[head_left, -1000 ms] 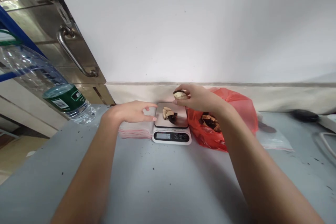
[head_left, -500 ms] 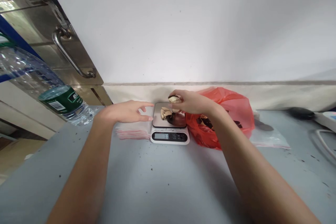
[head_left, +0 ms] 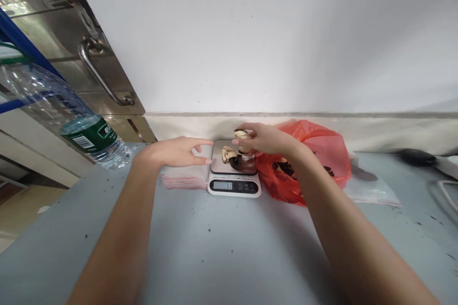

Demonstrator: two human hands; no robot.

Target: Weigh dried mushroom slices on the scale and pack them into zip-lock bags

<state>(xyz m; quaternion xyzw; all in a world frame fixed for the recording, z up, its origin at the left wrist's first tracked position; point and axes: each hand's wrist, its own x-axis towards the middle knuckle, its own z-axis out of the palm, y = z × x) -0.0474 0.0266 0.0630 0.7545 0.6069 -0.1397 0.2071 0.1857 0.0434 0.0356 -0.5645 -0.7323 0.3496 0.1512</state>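
Note:
A small digital kitchen scale (head_left: pixel 234 188) stands on the grey table near the wall, its display lit. On its plate lie a few mushroom pieces (head_left: pixel 231 157), pale with dark caps. Just above the plate's right side, my right hand (head_left: pixel 263 139) pinches a mushroom piece (head_left: pixel 241 135) with a pale inside and dark edge. At the scale's left edge my left hand (head_left: pixel 182 151) hovers with fingers apart, holding nothing, over a stack of clear zip bags (head_left: pixel 184 181). Right of the scale sits an open red plastic bag (head_left: pixel 307 128) with dark mushroom pieces (head_left: pixel 284 167) inside, partly hidden by my right forearm.
A big clear water bottle (head_left: pixel 91 133) with a green label stands at the left table edge. Another clear zip bag (head_left: pixel 374 193) lies right of the red bag. A black object (head_left: pixel 415 157) lies farther right. The white wall (head_left: pixel 250 57) closes off the back.
The view has shifted slightly, so everything sits a little farther right. Both hands keep nearly the same pose over the scale, the mushroom piece still in my right hand.

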